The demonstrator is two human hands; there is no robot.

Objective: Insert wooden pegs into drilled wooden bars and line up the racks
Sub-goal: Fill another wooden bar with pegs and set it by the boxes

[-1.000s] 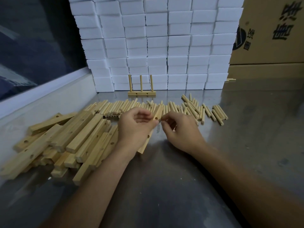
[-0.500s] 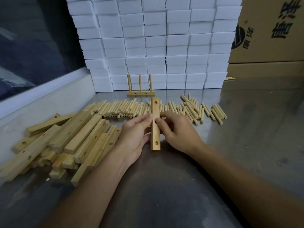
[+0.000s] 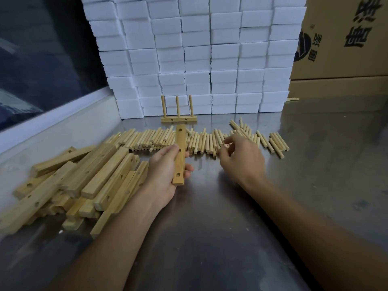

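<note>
My left hand (image 3: 165, 173) grips a drilled wooden bar (image 3: 180, 154) that points away from me, with its holes facing up. My right hand (image 3: 241, 158) hovers with relaxed, spread fingers over the row of loose wooden pegs (image 3: 201, 139) and holds nothing. One finished rack (image 3: 178, 119), a bar with three upright pegs, stands behind the pegs against the white blocks. A heap of drilled bars (image 3: 79, 181) lies at the left.
The work surface is a grey metal table (image 3: 231, 227). A wall of stacked white foam blocks (image 3: 199, 55) closes the back, with cardboard boxes (image 3: 344, 38) at the back right. A raised white ledge (image 3: 52, 122) runs along the left.
My right hand has let go of the bar and moved right, over the pegs. The left hand now holds the bar alone, slightly turned.
</note>
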